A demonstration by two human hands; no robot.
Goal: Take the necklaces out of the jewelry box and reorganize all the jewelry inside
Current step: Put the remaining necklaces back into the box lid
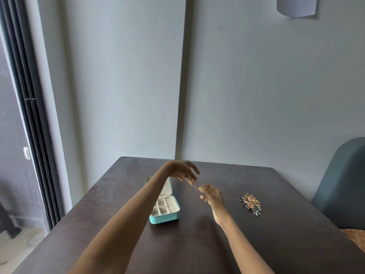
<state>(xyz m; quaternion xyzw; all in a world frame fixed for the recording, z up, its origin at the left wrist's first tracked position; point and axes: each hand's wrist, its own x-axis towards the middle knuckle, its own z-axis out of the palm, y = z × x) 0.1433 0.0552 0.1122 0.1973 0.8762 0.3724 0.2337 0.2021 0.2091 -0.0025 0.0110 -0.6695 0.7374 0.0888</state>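
A teal jewelry box [165, 216] stands open on the dark table [197, 244], its lid up and its cream compartments showing. Above and to the right of the box, my left hand [183, 172] and my right hand [212, 195] hold a thin necklace chain [196, 187] stretched between their fingertips. Each hand pinches one end of it. Part of the box's lid is hidden behind my left forearm. A pile of gold and dark jewelry [251, 203] lies on the table to the right of my hands.
A blue-grey upholstered chair [341, 184] stands at the table's right side. A sliding glass door [23, 135] runs along the left. The wall is close behind the table's far edge.
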